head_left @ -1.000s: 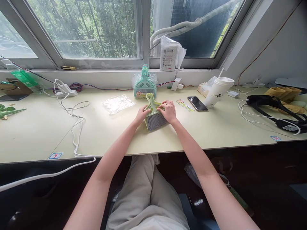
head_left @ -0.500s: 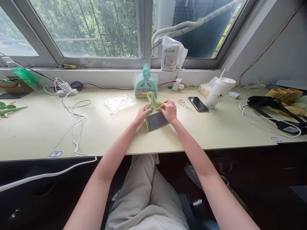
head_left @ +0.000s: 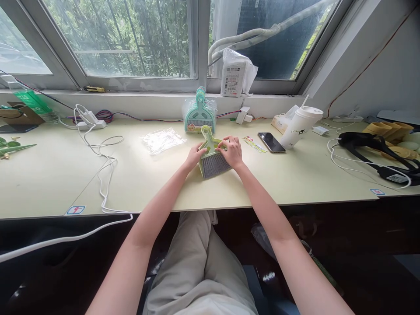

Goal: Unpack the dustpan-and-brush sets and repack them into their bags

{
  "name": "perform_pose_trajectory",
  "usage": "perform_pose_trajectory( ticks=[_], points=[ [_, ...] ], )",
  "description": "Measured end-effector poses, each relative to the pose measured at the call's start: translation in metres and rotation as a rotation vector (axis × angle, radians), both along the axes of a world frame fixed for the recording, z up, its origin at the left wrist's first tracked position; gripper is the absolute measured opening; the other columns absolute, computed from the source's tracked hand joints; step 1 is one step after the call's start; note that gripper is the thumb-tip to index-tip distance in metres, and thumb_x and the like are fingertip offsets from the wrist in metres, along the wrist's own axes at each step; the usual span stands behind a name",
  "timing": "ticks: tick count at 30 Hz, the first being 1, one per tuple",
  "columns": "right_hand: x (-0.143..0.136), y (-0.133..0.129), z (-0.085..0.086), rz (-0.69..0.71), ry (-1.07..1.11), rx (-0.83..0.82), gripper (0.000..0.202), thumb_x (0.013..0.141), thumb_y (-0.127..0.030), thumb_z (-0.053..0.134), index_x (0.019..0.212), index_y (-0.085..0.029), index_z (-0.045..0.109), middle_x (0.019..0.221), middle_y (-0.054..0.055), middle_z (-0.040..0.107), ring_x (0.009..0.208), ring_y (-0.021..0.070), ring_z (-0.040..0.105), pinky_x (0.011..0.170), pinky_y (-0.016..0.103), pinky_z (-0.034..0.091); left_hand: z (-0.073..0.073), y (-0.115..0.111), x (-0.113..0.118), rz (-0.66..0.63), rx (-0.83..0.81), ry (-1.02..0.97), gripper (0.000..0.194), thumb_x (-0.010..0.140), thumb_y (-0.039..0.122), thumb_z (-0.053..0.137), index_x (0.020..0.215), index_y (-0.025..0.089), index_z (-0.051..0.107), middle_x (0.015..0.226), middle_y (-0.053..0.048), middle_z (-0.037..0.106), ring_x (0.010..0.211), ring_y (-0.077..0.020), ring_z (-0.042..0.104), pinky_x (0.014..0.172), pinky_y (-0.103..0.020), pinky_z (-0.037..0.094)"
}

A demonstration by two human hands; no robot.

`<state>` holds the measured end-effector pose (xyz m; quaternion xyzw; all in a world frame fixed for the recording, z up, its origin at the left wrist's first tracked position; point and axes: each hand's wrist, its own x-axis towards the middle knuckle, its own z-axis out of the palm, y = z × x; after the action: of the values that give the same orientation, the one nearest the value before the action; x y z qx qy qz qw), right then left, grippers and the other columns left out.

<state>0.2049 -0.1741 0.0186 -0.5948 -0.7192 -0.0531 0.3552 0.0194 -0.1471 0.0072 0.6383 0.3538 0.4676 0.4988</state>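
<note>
A green brush with grey bristles (head_left: 215, 165) lies with a matching green dustpan beneath it, near the middle of the table (head_left: 138, 183). My left hand (head_left: 194, 156) grips the left edge of this set, its thumb on the green top. On the right side, my right hand (head_left: 231, 152) is closed on the set, fingertips at the brush's green body. The round handle loop points away from me. Behind it stand several wrapped teal brush sets (head_left: 200, 114). Crumpled clear plastic (head_left: 163, 141) lies to the left, and a colourful label strip (head_left: 254, 144) to the right.
Right of my hands are a phone (head_left: 271, 142), a white cup with a straw (head_left: 301, 127), a tissue pack (head_left: 284, 120) and a black strap device (head_left: 377, 153). White cables (head_left: 106, 175), a green bottle (head_left: 33, 101) and green scissors (head_left: 16, 148) are at left.
</note>
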Motion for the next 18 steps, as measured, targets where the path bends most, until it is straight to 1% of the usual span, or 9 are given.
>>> perform_pose_trajectory(
  ticks=[3,6,9,11,14,16,18],
  points=[
    [0.004,0.003,0.001,-0.032,0.048,0.045,0.025,0.095,-0.039,0.052,0.097,-0.022,0.07,0.116,0.011,0.06,0.112,0.029,0.048,0.092,0.042,0.04,0.0,0.002,-0.002,0.008,-0.009,-0.015,0.049,0.073,0.036,0.061,0.116,0.014,0.064,0.108,-0.008,0.07,0.097,-0.0231,0.063,0.088,-0.035,0.047],
    [0.02,0.01,-0.001,-0.187,0.156,0.103,0.024,0.096,-0.036,0.051,0.099,-0.02,0.068,0.116,0.012,0.061,0.112,0.0292,0.047,0.094,0.042,0.038,0.001,0.005,-0.006,0.033,-0.032,-0.031,0.05,0.073,0.035,0.061,0.118,0.014,0.063,0.107,-0.008,0.07,0.097,-0.0229,0.064,0.089,-0.035,0.047],
    [0.045,0.018,-0.007,-0.371,0.218,0.061,0.024,0.096,-0.034,0.049,0.095,-0.018,0.067,0.114,0.014,0.061,0.113,0.0305,0.046,0.094,0.044,0.037,0.001,0.01,-0.013,0.109,-0.046,-0.026,0.046,0.073,0.033,0.059,0.115,0.015,0.065,0.104,-0.009,0.07,0.096,-0.023,0.064,0.09,-0.036,0.047],
    [0.062,0.023,-0.013,-0.452,0.222,0.015,0.023,0.095,-0.033,0.049,0.095,-0.018,0.066,0.114,0.016,0.061,0.113,0.0311,0.046,0.093,0.046,0.037,0.0,0.013,-0.017,0.166,-0.047,-0.023,0.042,0.073,0.031,0.058,0.111,0.015,0.066,0.103,-0.009,0.07,0.096,-0.0231,0.064,0.09,-0.037,0.047],
    [0.082,0.028,-0.022,-0.52,0.223,-0.016,0.018,0.093,-0.031,0.052,0.092,-0.019,0.065,0.111,0.015,0.063,0.112,0.0309,0.048,0.092,0.047,0.039,-0.002,0.02,-0.024,0.237,-0.049,-0.035,0.038,0.073,0.03,0.058,0.107,0.015,0.066,0.105,-0.01,0.069,0.097,-0.0228,0.063,0.091,-0.036,0.046],
    [0.089,0.03,-0.027,-0.557,0.242,-0.026,0.017,0.091,-0.03,0.053,0.092,-0.019,0.066,0.11,0.015,0.065,0.111,0.0314,0.049,0.092,0.048,0.04,-0.004,0.024,-0.029,0.288,-0.056,-0.04,0.036,0.074,0.03,0.057,0.105,0.015,0.066,0.107,-0.01,0.069,0.097,-0.0226,0.062,0.092,-0.036,0.046],
    [0.093,0.032,-0.032,-0.584,0.259,-0.033,0.019,0.091,-0.03,0.051,0.094,-0.018,0.066,0.113,0.017,0.064,0.115,0.0329,0.048,0.093,0.05,0.041,-0.006,0.029,-0.034,0.338,-0.069,-0.042,0.034,0.074,0.03,0.057,0.104,0.016,0.066,0.106,-0.01,0.069,0.096,-0.0224,0.062,0.09,-0.036,0.046]
  ],
)
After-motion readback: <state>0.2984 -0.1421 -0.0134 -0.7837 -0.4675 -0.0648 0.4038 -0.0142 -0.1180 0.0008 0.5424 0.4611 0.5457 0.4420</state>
